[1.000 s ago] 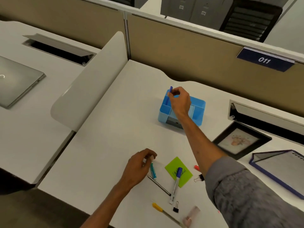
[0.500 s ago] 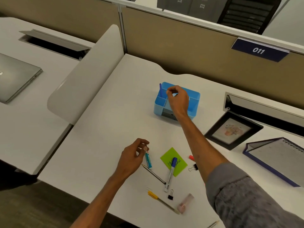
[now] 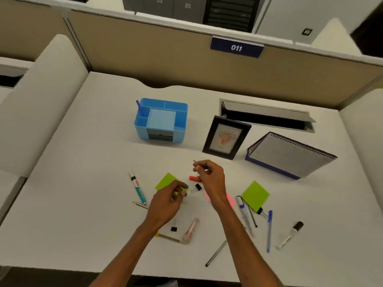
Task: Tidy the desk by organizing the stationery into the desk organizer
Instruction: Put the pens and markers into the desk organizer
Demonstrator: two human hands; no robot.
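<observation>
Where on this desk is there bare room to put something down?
Free: the broad left stretch between the curved divider and the teal marker, plus the strip between the desk organizer and the loose stationery. Crowded: around both hands, from the green sticky note to the clear marker. The right rear holds the photo frame and notebook.

both forearms extended, left hand (image 3: 169,198) loosely curled, right hand (image 3: 210,179) fingers pinched together
</observation>
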